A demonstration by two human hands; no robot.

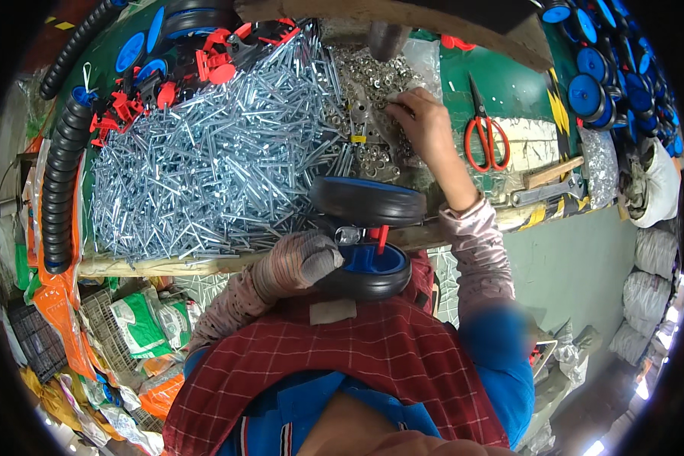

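In a striped knit glove, my left hand (304, 262) is closed at the left side of a twin-wheel assembly, held at the bench's front edge. Its upper wheel (368, 201) and lower wheel (368, 275) have black tyres and blue hubs. A red plastic part (381, 237) shows between them. My bare right hand (424, 125) reaches over a spread of small metal nuts (376, 140), thumb and fingers drawn together in a pinch. Whatever lies between those fingertips is too small to make out. Left of the nuts is a big heap of long silver bolts (213, 163).
Orange-handled scissors (486, 140), a wrench (547, 190) and a wooden-handled tool (553, 172) lie at the right. Red and black plastic parts (216, 64) sit behind the bolts. Blue-hubbed wheels (587, 96) pile up far right; stacked black tyres (62, 175) stand left. A beam (425, 19) crosses the back.
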